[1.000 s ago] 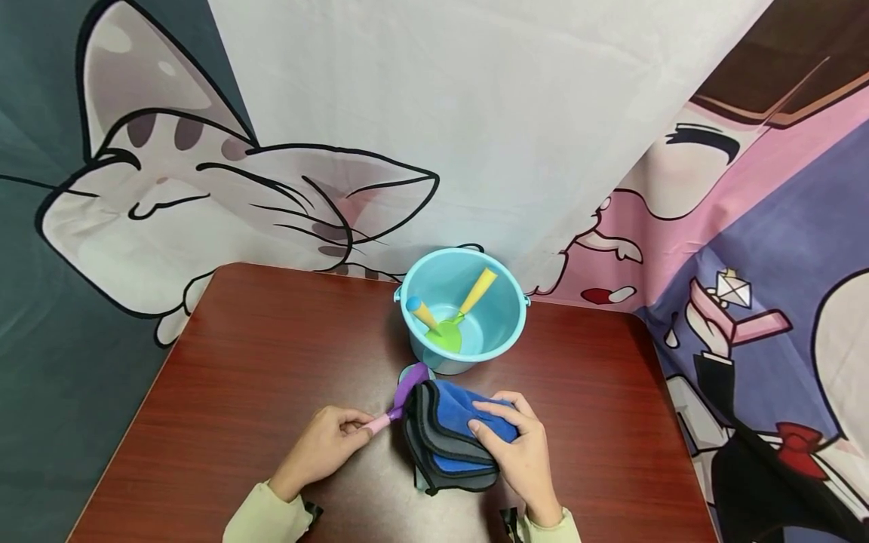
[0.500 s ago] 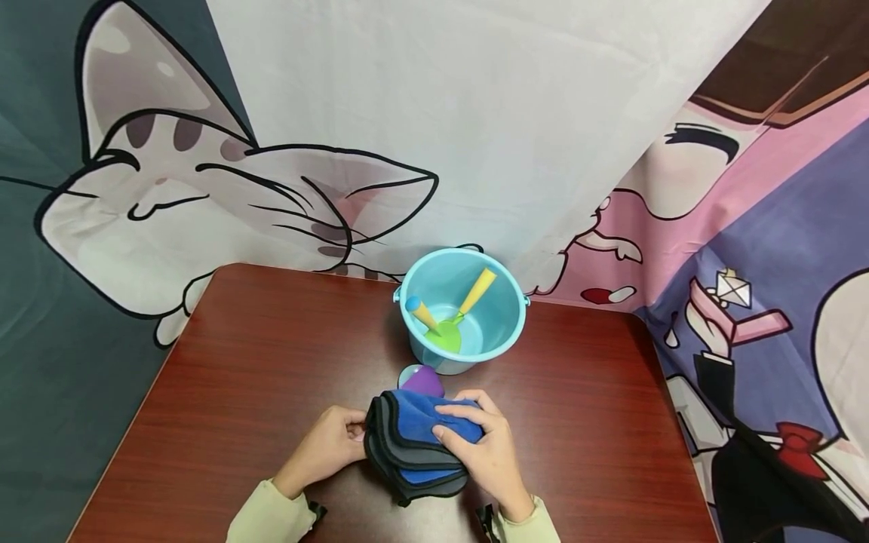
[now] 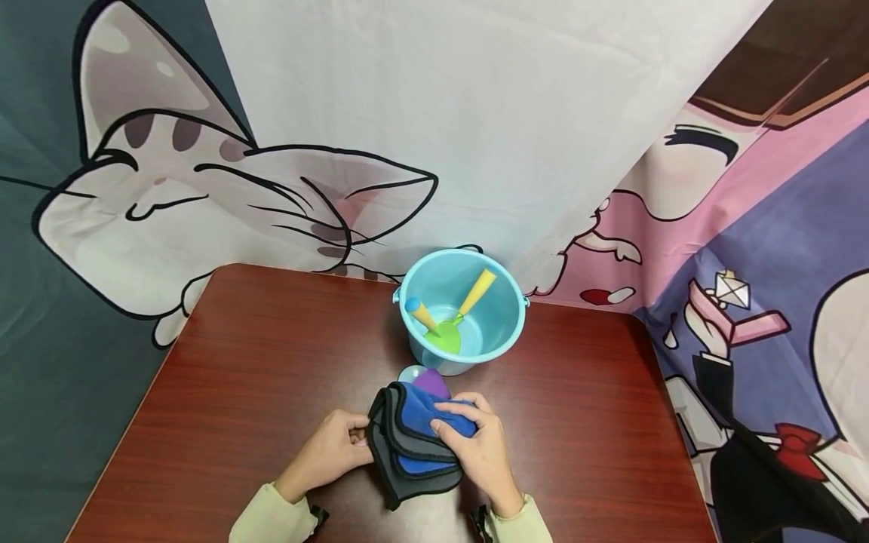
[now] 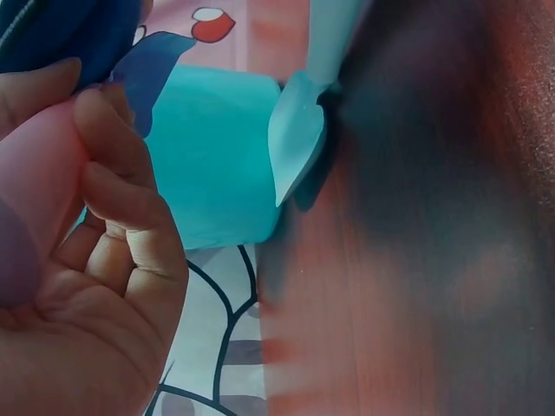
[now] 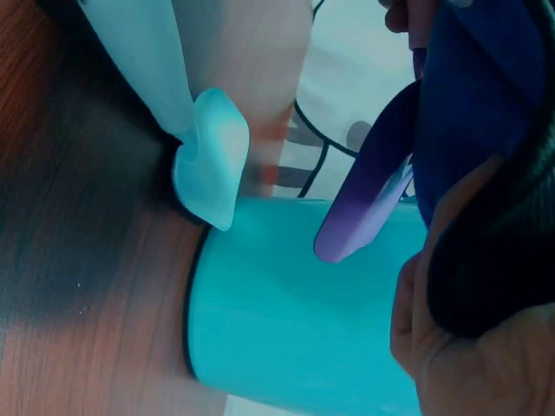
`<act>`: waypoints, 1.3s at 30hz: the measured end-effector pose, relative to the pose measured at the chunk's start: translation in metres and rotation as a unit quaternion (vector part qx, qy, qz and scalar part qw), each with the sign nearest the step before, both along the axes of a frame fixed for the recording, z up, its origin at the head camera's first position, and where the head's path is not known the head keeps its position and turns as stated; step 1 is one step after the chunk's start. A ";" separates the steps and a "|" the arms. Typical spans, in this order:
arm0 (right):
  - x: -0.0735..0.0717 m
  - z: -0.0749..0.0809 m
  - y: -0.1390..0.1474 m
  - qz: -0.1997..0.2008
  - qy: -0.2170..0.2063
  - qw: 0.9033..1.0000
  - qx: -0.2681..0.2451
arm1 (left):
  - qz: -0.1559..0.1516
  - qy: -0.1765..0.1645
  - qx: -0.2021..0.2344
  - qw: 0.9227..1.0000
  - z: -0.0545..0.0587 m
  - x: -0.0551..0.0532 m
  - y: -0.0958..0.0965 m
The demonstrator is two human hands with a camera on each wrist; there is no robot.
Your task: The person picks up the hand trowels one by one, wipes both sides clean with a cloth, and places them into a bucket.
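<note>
My left hand (image 3: 333, 449) pinches the pink handle (image 4: 39, 160) of a toy shovel with a purple blade (image 5: 373, 191). Folded over the shovel's middle is a blue and grey cloth with black edging (image 3: 421, 445). My right hand (image 3: 478, 449) grips this cloth from the right side, thumb and fingers spread over its blue top. Past the cloth's far edge, the tip of the purple blade shows in the head view. Beneath, a light blue toy shovel (image 5: 212, 160) lies on the table, mostly covered by the cloth in the head view.
A light blue bucket (image 3: 465, 366) stands at the table's back edge, just beyond the hands. Inside it are two toy tools with yellow handles (image 3: 477, 292), one with a green head (image 3: 446, 338). A cartoon-printed curtain (image 3: 516, 136) hangs behind the brown table (image 3: 271, 339).
My right hand has moved left with the cloth, along the purple shovel toward its handle, then the cloth has tilted slightly. My left hand has stayed almost in place.
</note>
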State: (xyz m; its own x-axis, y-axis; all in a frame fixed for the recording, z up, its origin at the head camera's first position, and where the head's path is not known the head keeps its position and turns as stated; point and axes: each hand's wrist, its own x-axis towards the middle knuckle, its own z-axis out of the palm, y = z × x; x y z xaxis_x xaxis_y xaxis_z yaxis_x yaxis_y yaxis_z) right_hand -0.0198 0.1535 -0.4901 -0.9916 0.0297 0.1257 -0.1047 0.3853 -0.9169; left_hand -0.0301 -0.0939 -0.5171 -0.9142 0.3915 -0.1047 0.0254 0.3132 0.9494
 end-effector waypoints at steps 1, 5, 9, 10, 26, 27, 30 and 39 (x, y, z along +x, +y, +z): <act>0.000 0.004 -0.001 -0.006 -0.001 1.000 -0.001 | 0.000 0.000 0.002 1.000 0.000 0.000 0.000; 0.002 0.023 -0.003 -0.027 -0.001 1.000 -0.007 | -0.006 0.000 0.008 1.000 -0.001 0.001 -0.001; 0.000 0.023 0.003 -0.042 0.004 0.999 -0.010 | -0.007 0.022 0.002 1.000 -0.002 0.001 -0.003; -0.002 0.017 0.006 -0.043 0.007 0.999 -0.011 | -0.005 0.027 -0.002 1.000 -0.002 0.001 -0.004; -0.010 -0.009 0.037 -0.093 0.000 0.996 0.016 | -0.031 0.045 -0.006 0.998 -0.002 0.003 -0.014; -0.009 -0.006 0.037 -0.099 -0.004 0.995 0.016 | -0.033 0.044 -0.007 0.998 -0.002 0.004 -0.014; -0.006 0.009 0.035 -0.111 -0.009 0.994 0.018 | -0.037 0.040 -0.009 0.998 -0.001 0.005 -0.016; -0.002 0.023 0.046 -0.106 0.027 0.994 -0.001 | -0.044 0.025 0.001 0.999 -0.004 0.002 -0.020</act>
